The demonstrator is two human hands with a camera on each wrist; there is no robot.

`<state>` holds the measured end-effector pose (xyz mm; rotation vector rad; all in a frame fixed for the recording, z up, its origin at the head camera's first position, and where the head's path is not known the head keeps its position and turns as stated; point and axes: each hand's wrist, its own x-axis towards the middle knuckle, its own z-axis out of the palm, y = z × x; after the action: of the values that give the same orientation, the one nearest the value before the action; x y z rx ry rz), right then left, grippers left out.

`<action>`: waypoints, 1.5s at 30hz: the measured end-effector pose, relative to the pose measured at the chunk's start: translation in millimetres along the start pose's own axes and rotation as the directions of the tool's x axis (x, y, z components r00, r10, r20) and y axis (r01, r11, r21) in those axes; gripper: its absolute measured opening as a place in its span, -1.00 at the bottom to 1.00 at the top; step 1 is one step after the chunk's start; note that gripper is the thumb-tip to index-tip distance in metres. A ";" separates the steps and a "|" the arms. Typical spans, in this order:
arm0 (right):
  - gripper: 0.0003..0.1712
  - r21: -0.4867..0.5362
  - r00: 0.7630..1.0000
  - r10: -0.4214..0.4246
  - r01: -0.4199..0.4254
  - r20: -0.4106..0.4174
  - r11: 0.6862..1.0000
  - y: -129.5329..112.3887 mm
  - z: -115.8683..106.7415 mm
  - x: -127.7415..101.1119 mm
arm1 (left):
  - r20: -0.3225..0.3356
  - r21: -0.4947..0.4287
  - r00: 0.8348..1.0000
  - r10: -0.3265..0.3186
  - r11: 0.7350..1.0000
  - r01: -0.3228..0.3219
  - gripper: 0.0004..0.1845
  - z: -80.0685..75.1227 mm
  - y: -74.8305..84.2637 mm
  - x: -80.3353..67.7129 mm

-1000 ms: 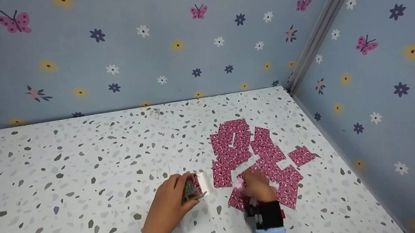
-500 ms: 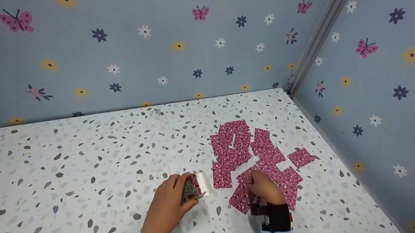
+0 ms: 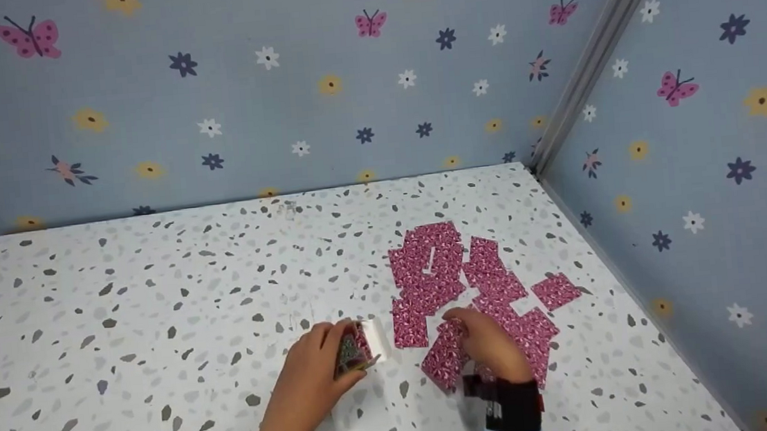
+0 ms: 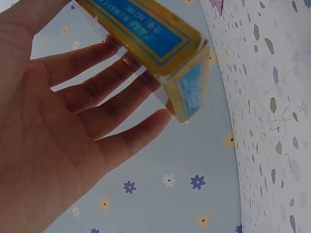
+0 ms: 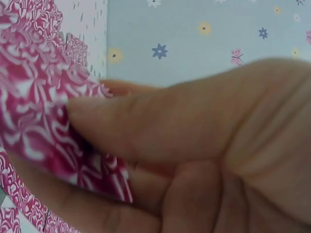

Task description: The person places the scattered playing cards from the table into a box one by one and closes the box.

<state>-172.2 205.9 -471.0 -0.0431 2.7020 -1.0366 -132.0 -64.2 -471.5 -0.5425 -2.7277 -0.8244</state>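
Pink patterned cards (image 3: 473, 284) lie spread face down on the speckled table (image 3: 156, 319), right of centre. My right hand (image 3: 481, 342) pinches a few of these cards (image 5: 53, 136) between thumb and fingers at the near edge of the spread. To its left, my left hand (image 3: 315, 381) holds a small yellow and blue card box (image 4: 165, 53) just above the table; its white flap (image 3: 375, 340) stands open toward the cards. In the left wrist view the fingers lie fairly straight under the box.
Blue walls with flowers and butterflies close in the table at the back (image 3: 277, 113) and on the right (image 3: 700, 181). A metal corner post (image 3: 591, 51) runs up where they meet. The left half of the table holds nothing.
My right hand has drawn a few cards together at the near edge of the spread and lifted them slightly. The left hand and box have stayed put.
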 end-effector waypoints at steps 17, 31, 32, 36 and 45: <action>-0.53 0.234 0.984 -0.176 0.171 0.001 0.957 -17.1 -14.6 -12.4 | 0.007 -0.005 1.000 0.018 1.000 -0.018 -0.25 2.0 1.5 -1.1; -0.62 0.460 0.983 -0.158 0.185 -0.097 0.869 -49.3 -15.0 -22.2 | -0.004 -0.023 1.000 0.017 1.000 -0.017 -0.26 2.0 1.7 0.1; -0.62 0.475 0.980 -0.178 0.199 -0.089 0.857 -51.3 -13.1 -22.2 | -0.005 -0.025 1.000 0.016 1.000 -0.016 -0.26 2.0 1.8 0.2; -0.65 0.485 0.970 -0.238 0.233 -0.053 0.843 -57.0 -5.5 -21.9 | -0.008 -0.035 1.000 0.010 0.999 -0.011 -0.26 1.3 2.7 0.2; -0.64 0.459 0.959 -0.282 0.254 -0.009 0.851 -61.3 0.7 -21.7 | -0.049 -0.030 0.998 0.031 0.999 -0.033 -0.28 2.1 3.3 -0.3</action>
<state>-154.7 162.2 -426.2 -0.3692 2.3704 -1.7021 -130.6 -60.5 -471.7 -0.5635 -2.6600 -0.8610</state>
